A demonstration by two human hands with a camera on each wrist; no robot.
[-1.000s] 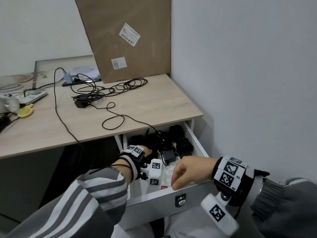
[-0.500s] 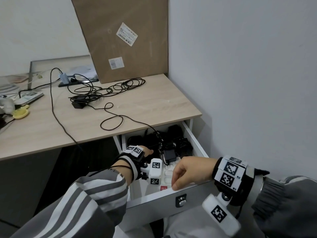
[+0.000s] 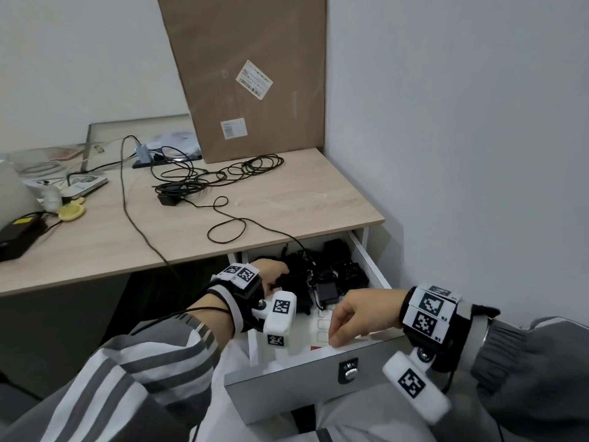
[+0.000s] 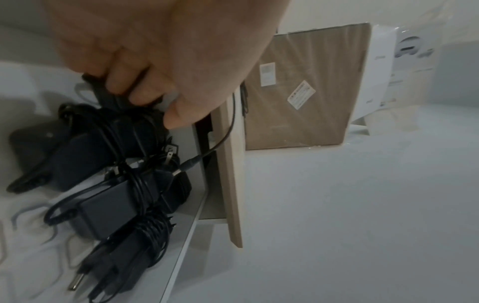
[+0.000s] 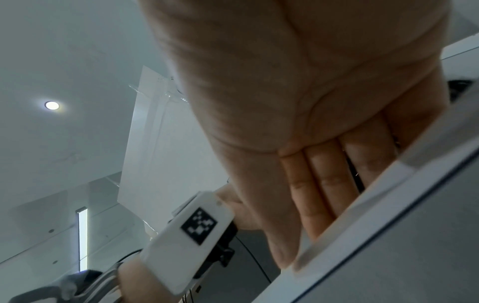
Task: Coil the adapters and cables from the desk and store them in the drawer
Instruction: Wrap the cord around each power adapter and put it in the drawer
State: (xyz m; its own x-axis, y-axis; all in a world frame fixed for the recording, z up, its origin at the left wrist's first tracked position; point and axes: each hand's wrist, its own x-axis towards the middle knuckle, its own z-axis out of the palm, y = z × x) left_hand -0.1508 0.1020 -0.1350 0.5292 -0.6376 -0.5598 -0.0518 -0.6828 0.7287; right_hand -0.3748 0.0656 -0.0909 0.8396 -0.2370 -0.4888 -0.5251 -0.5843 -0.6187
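The white drawer under the wooden desk is pulled out. Several black adapters with wound cables lie at its back. My left hand reaches inside; in the left wrist view its fingers curl round a black adapter above the other adapters. My right hand hooks its fingers over the top edge of the drawer front. A thin black cable runs from a small adapter in a tangle on the desk, over the edge, into the drawer.
A tall cardboard box leans against the wall at the back of the desk. A power strip, a large black power brick and a yellow item lie on the left. The wall stands close on the right.
Both hands stay where they were, the left in the drawer and the right on the drawer front. Only the head view has shifted a little.
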